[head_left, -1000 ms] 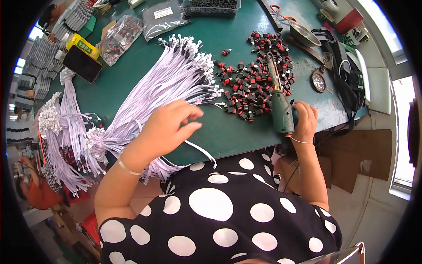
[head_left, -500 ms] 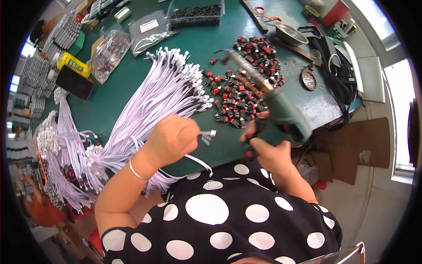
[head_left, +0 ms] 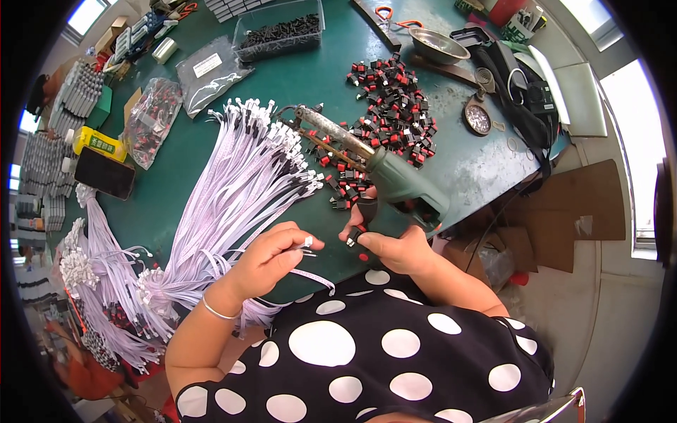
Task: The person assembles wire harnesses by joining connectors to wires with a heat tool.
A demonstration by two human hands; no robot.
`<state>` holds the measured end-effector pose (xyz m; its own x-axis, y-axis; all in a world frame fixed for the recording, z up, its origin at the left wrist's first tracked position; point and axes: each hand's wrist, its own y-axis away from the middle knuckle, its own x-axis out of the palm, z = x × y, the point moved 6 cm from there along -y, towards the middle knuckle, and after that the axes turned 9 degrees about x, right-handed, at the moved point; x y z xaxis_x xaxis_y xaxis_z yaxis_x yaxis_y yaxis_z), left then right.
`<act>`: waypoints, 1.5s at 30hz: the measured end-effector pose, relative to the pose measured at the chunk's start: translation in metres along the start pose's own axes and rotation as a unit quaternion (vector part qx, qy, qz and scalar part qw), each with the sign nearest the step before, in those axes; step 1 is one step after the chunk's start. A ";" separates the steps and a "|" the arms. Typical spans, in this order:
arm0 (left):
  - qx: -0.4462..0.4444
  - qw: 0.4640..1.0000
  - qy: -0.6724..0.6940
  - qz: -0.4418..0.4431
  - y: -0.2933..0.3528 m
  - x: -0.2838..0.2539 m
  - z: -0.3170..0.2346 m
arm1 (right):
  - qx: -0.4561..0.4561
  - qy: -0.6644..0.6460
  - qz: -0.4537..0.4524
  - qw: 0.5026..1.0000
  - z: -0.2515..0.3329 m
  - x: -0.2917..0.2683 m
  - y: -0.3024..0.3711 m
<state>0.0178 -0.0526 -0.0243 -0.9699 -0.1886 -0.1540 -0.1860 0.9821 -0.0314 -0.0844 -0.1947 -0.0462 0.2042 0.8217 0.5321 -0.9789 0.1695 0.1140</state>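
My left hand (head_left: 270,259) pinches the end of a thin flat cable, with its small white connector (head_left: 308,242) showing past the fingers. Close by on the right, my right hand (head_left: 400,250) is closed around the dark handle of a green pistol-shaped soldering gun (head_left: 409,182). The metal barrel slants up and left over the table. A small black part with a pale metal end (head_left: 353,237) shows at my right thumb and fingertip. Beyond the hands lie a pile of small black-and-red switch-like parts (head_left: 395,106) and a large fanned bundle of white cables (head_left: 226,176).
A clear bin of black pieces (head_left: 278,35) and a grey plastic bag (head_left: 209,74) stand at the back. At the left are a phone (head_left: 104,173), a yellow bottle (head_left: 101,144) and more cable bundles (head_left: 116,233). Back right, a metal bowl (head_left: 438,46) sits near orange-handled scissors (head_left: 400,20).
My right hand has brought the soldering gun left, its tip now by the cable ends. My left hand has turned, so the pinched connector shows at its fingertips. The view has shifted a little.
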 end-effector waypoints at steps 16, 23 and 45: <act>-0.102 0.992 -0.054 -0.050 0.000 -0.001 -0.029 | -0.092 0.160 0.036 0.982 0.010 0.020 0.010; -0.126 0.978 0.111 -0.127 0.011 0.015 -0.004 | -0.100 0.173 -0.048 0.979 0.013 0.028 0.008; -0.131 0.980 0.119 -0.095 0.019 0.016 -0.005 | -0.143 0.382 -0.074 0.910 0.019 0.041 0.006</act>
<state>-0.0023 -0.0367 -0.0225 -0.9172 -0.3928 0.0664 -0.3701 0.9019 0.2229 -0.0814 -0.1703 -0.0079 0.3796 0.8982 -0.2216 -0.9237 0.3547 -0.1446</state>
